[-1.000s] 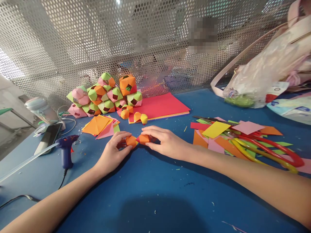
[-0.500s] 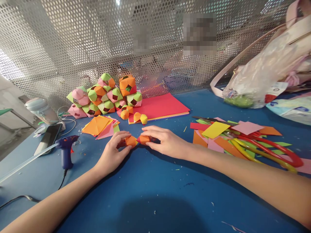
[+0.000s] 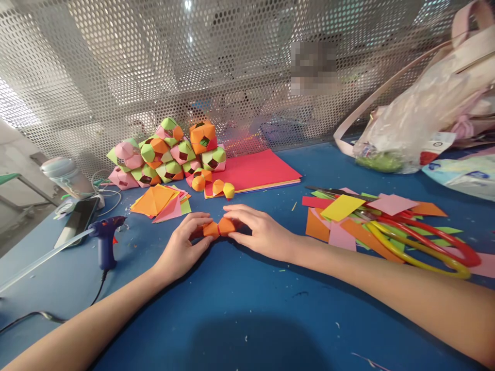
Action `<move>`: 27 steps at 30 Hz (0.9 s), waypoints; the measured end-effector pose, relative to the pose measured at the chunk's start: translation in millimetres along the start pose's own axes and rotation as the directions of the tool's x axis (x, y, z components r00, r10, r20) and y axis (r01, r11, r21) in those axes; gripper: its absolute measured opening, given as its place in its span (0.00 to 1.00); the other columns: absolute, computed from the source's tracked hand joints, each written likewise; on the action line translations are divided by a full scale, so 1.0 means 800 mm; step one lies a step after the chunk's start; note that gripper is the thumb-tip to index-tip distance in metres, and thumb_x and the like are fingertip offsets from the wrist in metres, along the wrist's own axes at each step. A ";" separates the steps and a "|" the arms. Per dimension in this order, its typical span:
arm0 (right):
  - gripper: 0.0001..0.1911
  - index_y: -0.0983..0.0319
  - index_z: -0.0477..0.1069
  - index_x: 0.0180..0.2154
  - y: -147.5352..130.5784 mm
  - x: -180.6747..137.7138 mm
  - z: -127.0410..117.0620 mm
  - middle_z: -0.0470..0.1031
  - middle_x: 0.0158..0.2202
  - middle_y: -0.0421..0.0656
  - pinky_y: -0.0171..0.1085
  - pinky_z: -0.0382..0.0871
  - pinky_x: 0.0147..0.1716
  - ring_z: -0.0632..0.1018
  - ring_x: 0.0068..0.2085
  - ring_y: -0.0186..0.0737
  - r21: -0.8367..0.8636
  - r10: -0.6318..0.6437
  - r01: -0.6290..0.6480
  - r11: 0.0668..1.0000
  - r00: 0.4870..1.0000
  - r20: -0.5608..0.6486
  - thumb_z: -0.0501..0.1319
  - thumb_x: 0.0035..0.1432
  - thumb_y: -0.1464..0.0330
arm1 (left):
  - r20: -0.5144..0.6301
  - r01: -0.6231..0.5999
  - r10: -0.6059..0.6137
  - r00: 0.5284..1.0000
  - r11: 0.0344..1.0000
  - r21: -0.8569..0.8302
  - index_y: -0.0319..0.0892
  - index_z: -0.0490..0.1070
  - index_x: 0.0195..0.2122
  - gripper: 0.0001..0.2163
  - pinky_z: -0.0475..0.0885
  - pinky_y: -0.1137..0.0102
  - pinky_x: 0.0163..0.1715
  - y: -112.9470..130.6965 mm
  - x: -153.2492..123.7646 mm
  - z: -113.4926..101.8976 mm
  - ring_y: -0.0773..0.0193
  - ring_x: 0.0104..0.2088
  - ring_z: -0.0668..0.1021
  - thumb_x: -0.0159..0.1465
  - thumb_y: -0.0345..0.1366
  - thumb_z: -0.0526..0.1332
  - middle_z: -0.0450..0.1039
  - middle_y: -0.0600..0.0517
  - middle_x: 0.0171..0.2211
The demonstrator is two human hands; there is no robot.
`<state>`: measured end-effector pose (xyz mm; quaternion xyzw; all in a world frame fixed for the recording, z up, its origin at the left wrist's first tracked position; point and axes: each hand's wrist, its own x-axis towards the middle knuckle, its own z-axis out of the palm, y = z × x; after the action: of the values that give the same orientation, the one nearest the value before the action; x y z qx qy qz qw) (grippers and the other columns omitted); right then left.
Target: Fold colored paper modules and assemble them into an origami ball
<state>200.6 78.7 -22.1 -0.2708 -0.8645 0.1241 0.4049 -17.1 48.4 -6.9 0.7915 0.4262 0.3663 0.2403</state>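
My left hand [image 3: 188, 242] is closed on a small folded orange paper piece [image 3: 210, 230], thumb in front and fingers behind. From the other side, my right hand [image 3: 258, 232] pinches a second orange folded paper piece [image 3: 227, 226] with a dark red edge. The two pieces meet end to end just above the blue table. My fingers cover their outer ends. Just beyond my hands lie small orange and yellow folded pieces [image 3: 223, 188]. Farther back stands a stack of green, pink and orange paper balls [image 3: 168, 157].
Orange and pink paper squares [image 3: 153, 202] lie behind my left hand. A blue glue gun [image 3: 105, 242] and a phone [image 3: 79, 221] are at left. Red paper sheets [image 3: 259, 170] lie at the back; scissors [image 3: 433, 242] rest on paper scraps at right. A bag [image 3: 410, 118] stands behind.
The two orange paper pieces have come together; their pointed tips, apart before, now meet. My right hand has shifted slightly left, while both hands keep their hold.
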 end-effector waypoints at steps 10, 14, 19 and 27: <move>0.24 0.59 0.61 0.52 -0.010 0.002 0.002 0.73 0.46 0.46 0.44 0.73 0.47 0.76 0.44 0.40 0.195 0.163 -0.157 0.968 0.987 -0.013 0.61 0.54 0.74 | -0.043 0.142 -0.162 0.986 0.943 -0.302 0.43 0.61 0.51 0.19 0.68 0.62 0.53 0.005 0.001 0.006 0.60 0.51 0.73 0.59 0.32 0.60 0.66 0.46 0.52; 0.24 0.58 0.60 0.52 -0.014 0.002 0.006 0.74 0.43 0.44 0.42 0.76 0.40 0.78 0.36 0.37 0.268 0.276 -0.262 0.927 0.961 -0.015 0.60 0.53 0.75 | -0.054 0.219 -0.251 0.967 0.917 -0.335 0.42 0.62 0.48 0.17 0.71 0.65 0.48 0.007 0.001 0.008 0.62 0.46 0.75 0.58 0.32 0.60 0.67 0.46 0.51; 0.18 0.60 0.64 0.47 -0.016 -0.001 0.010 0.62 0.56 0.48 0.39 0.76 0.40 0.77 0.38 0.34 0.331 0.254 -0.227 0.916 0.966 -0.040 0.59 0.54 0.74 | -0.021 0.299 -0.340 0.940 0.854 -0.426 0.41 0.62 0.49 0.19 0.73 0.66 0.42 0.015 0.000 0.011 0.62 0.42 0.76 0.56 0.34 0.62 0.68 0.46 0.50; 0.20 0.59 0.63 0.49 -0.025 0.001 0.009 0.69 0.51 0.46 0.39 0.75 0.42 0.76 0.43 0.37 0.409 0.308 -0.281 0.868 0.951 -0.001 0.61 0.54 0.70 | -0.041 0.294 -0.335 0.941 0.874 -0.388 0.41 0.63 0.48 0.18 0.70 0.68 0.46 0.024 -0.001 0.008 0.63 0.45 0.74 0.57 0.38 0.62 0.67 0.47 0.51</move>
<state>186.9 62.9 -17.5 -0.3139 -0.7548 0.3511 0.4565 -2.9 37.2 2.3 0.6299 0.4833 0.4389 0.4208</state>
